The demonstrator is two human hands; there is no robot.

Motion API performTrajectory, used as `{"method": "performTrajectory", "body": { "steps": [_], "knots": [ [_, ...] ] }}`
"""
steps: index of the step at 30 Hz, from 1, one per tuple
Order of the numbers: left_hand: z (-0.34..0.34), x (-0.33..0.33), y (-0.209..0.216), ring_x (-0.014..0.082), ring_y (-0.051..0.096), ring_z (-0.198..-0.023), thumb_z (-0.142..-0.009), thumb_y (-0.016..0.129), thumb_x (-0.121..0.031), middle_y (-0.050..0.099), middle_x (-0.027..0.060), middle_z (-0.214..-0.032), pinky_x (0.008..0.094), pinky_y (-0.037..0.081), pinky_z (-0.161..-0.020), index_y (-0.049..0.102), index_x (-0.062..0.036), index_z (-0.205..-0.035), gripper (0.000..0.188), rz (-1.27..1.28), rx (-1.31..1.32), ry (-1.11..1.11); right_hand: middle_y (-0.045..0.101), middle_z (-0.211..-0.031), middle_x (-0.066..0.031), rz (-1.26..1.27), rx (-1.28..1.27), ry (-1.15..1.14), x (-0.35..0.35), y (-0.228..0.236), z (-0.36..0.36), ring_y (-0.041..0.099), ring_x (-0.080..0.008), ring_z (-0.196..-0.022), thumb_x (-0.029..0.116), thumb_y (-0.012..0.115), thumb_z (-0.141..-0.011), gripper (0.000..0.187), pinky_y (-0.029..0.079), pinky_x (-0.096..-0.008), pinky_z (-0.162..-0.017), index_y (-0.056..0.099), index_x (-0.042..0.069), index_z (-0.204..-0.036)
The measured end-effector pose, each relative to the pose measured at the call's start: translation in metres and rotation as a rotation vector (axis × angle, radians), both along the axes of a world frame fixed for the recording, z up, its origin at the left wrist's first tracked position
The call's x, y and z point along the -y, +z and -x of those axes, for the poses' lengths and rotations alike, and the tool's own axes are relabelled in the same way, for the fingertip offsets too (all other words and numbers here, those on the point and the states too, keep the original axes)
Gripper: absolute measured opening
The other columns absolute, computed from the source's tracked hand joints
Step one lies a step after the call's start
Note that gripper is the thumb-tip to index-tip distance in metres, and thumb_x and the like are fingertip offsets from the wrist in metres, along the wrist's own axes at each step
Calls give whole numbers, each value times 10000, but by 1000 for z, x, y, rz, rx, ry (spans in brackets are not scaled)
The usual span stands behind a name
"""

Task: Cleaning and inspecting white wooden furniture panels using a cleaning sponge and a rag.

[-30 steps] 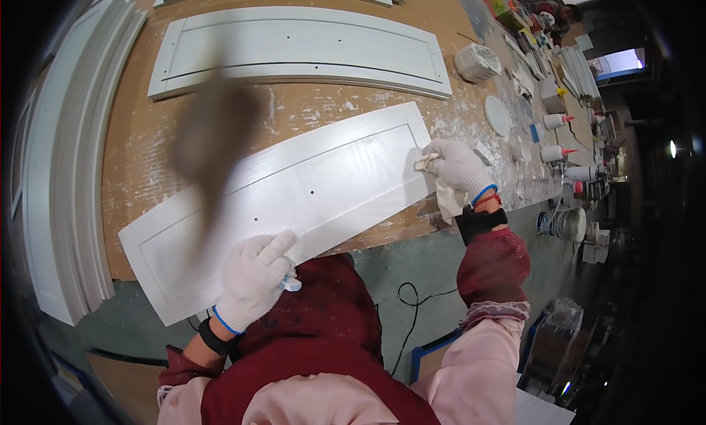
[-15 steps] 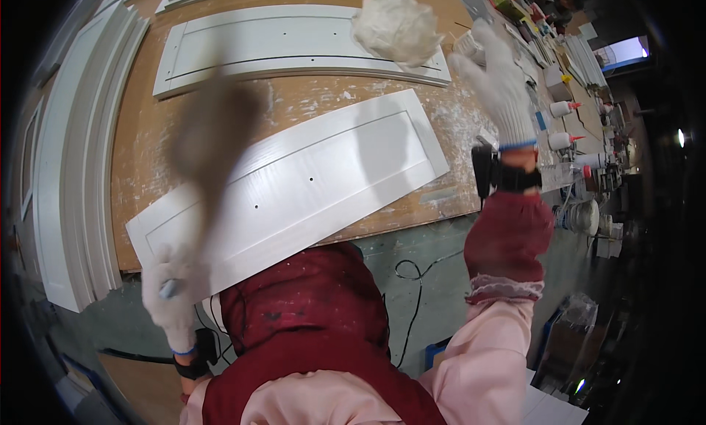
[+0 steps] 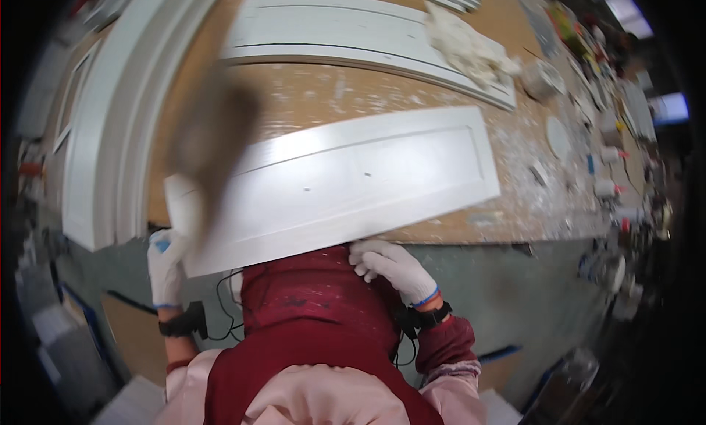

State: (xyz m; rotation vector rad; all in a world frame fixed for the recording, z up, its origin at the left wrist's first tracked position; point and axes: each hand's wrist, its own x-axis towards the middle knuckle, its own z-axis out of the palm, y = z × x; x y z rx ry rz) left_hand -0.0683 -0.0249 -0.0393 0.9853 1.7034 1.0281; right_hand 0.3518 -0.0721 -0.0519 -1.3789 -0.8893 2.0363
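Note:
A long white door panel lies slanted on the workbench, its near edge hanging over the bench's front toward my body. My left hand, in a white glove, grips the panel's left corner; a small blue thing shows at its fingers. My right hand, also gloved, holds the panel's near edge from below, close to my red apron. A crumpled white rag rests on a second white panel farther back.
The brown workbench is spattered with white. Curved white mouldings lie along the left. Small bottles, tubs and tools crowd the right end. A blurred brown shape hangs close to the camera. A black cable lies on the floor.
My right hand let the rag go onto the far panel and came back to the near panel's front edge. My left hand rose to the panel's left corner. The panel shifted toward me.

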Motion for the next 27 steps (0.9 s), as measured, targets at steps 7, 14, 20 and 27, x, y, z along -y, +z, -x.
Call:
{"method": "performTrajectory", "body": {
  "steps": [7,14,20,27],
  "knots": [
    [-3,18,9,59,452,-624,-700,689,29,483,-43,-720,218,378,-580,503,-103,-728,230,-84,-51,-99,645,-1072,-162,-22,-279,-148,11,-22,19,633,-201,-839,110,435,-962,299,535,-306,-699,572,-76,-1153],
    [-21,49,29,56,384,-678,-713,676,-17,392,-61,-738,215,346,-636,418,-142,-736,287,-110,181,88,648,-934,-148,-51,-424,-270,5,-24,34,624,-226,-796,132,557,-914,255,528,-330,-658,592,-51,-1087],
    [-3,60,25,53,457,-665,-758,626,15,480,-42,-748,218,409,-625,501,-100,-777,171,-235,124,28,651,-903,-135,-84,-496,-223,-2,-17,31,631,-206,-793,114,571,-912,212,532,-322,-675,603,-43,-1051],
    [1,70,44,38,402,-688,-714,662,-19,425,-66,-752,213,354,-624,463,-135,-753,234,-250,236,247,636,-883,-121,-198,-456,-86,-48,29,58,622,-205,-761,55,557,-895,188,531,-317,-671,587,-44,-1052]
  ]
}}
